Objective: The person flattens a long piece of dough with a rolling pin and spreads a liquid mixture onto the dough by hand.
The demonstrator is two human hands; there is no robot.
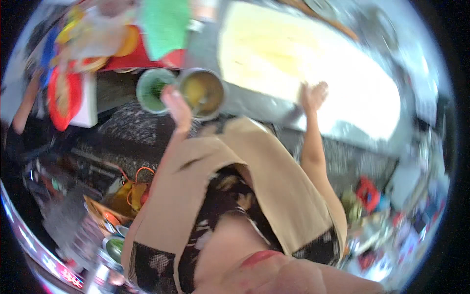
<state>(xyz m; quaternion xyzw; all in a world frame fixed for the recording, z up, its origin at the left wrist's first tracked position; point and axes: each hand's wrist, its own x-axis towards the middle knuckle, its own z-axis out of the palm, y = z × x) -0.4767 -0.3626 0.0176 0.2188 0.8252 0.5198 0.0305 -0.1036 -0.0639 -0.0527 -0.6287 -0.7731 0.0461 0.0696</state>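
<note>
1. Far out beyond the left hand, a red plate sits by a white block, with a heap of coloured packets above them, all smeared by blur.
2. Just left of the left hand, a green bowl holds something dark green; the fingers come up against its right rim.
3. Left hand is up between the two bowls, fingers together and pointing away from the person. Whether it grips either rim I cannot tell.
4. Right beside that hand, touching or nearly so, a steel bowl with yellowish mix inside and something like a spoon handle in it.
5. Above the bowls, a green cloth hangs over a red tray.
6. Both bowls stand at the edge of the grey bench, which runs on toward the right hand.
7. Between the arms, a tan apron over a dark flowered garment fills the middle.
8. Right hand is fingers spread, palm flat down on the near edge of the pale yellow sheet, holding nothing.
9. That sheet stretches long and bright across the bench, from above the steel bowl to well past the right hand.
10. Low and right of the right arm, a clutter of small things, one of them red, too blurred to name.
</note>
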